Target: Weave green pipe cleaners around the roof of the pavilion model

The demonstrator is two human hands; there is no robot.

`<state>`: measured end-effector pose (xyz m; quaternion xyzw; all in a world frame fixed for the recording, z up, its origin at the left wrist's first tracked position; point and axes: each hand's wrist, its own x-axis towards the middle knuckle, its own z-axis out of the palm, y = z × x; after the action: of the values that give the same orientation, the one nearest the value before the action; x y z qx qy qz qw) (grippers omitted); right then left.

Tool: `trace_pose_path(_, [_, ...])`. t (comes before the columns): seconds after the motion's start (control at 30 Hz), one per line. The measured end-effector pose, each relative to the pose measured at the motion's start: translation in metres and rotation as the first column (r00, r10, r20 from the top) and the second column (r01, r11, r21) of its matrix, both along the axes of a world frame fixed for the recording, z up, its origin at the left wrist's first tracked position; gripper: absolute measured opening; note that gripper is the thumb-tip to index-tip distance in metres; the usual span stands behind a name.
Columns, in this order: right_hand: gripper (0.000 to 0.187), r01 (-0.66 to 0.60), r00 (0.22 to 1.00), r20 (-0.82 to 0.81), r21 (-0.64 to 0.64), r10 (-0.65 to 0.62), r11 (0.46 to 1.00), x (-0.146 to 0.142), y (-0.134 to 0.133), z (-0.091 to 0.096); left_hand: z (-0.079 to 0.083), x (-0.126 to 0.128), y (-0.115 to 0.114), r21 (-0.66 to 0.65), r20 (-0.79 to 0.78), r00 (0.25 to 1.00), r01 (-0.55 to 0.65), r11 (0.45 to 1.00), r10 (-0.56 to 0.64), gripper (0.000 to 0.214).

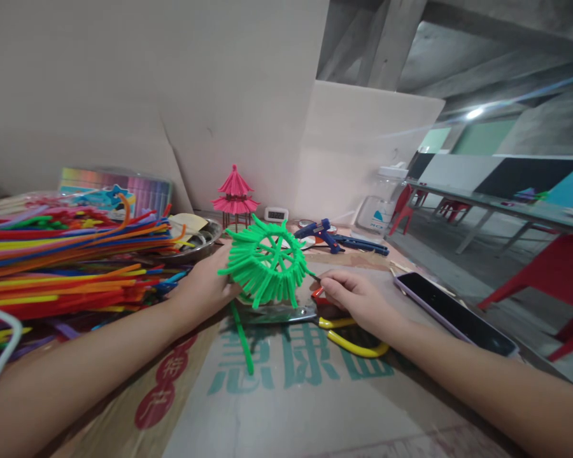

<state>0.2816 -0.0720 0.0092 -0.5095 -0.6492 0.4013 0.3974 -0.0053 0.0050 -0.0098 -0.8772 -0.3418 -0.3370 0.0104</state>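
A printed cardboard sheet point(315, 407) covers the table, and a sprawling pile of coloured pipe cleaners point(67, 267) fills its left side. In the middle, just above the cardboard, sits the green pipe-cleaner dome point(265, 264), a spoked frame with bristly loops round its rim, held between both hands. The left hand point(205, 286) cups its left flank; those fingers are hidden behind the loops, so I cannot tell whether they grip or only brace. The right hand point(356, 299) lies curled, thumb and forefinger pressed together on a strand end jutting from the dome's right edge. This looks like weaving or tucking a strand; the next move would call for a steady brace and a firm pinch. A phone point(453, 312) lies to the right, yellow-handled scissors point(353, 343) under the right hand, and a loose green stem point(242, 337) below the dome.
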Motion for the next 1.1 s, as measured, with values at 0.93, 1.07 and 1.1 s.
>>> trace_pose_path(0.93, [0.043,-0.012,1.000,0.029,0.033,0.011,0.999,0.001,-0.002,-0.001,0.001,0.008,-0.001,-0.096,-0.075,0.990,-0.122,0.988,0.115,0.047])
trace_pose_path(1.07, [0.040,-0.030,0.996,0.082,0.095,0.022,0.995,0.001,-0.002,-0.001,0.002,0.007,-0.002,-0.101,-0.056,0.996,-0.072,0.992,0.066,0.037])
trace_pose_path(1.1, [0.038,-0.035,0.995,0.096,0.113,0.025,0.993,0.001,-0.002,-0.001,0.004,0.007,-0.003,-0.097,-0.041,0.998,-0.047,0.994,0.043,0.034])
